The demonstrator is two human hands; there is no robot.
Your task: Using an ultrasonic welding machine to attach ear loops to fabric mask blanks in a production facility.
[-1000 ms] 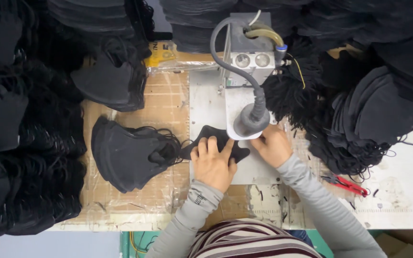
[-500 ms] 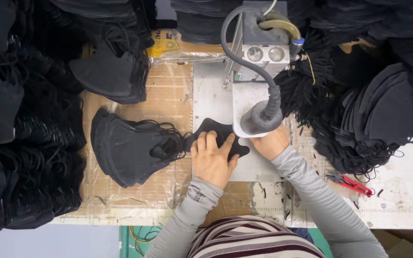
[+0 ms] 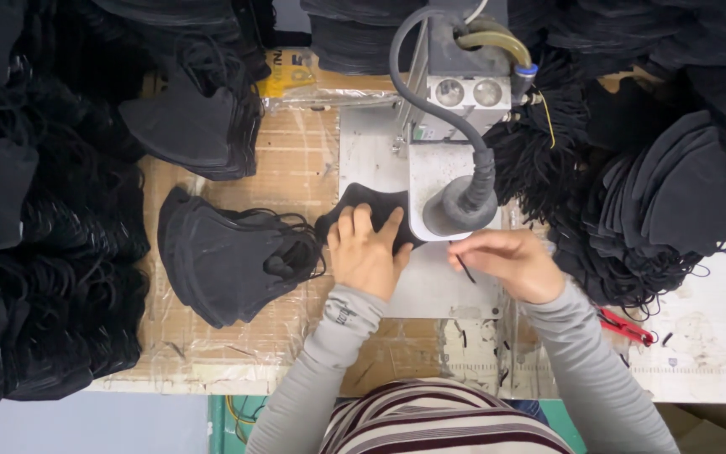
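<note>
Pressing the black mask (image 3: 369, 210) flat, your left hand (image 3: 369, 256) lies open; your right hand (image 3: 510, 265) pinches a black ear loop (image 3: 465, 267) — a slack pinch could misplace it under the welding head (image 3: 460, 206).

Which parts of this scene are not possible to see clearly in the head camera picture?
- Black fabric mask piece: its right end lies under the round grey machine head, and the left hand covers its near edge.
- Thin black cord at the right hand: too thin to tell its length, and the fingers hide its upper end.
- Red-handled tool: partly hidden by the grey sleeve.
- Black mask piles at both sides: cut off by the picture edges.
</note>
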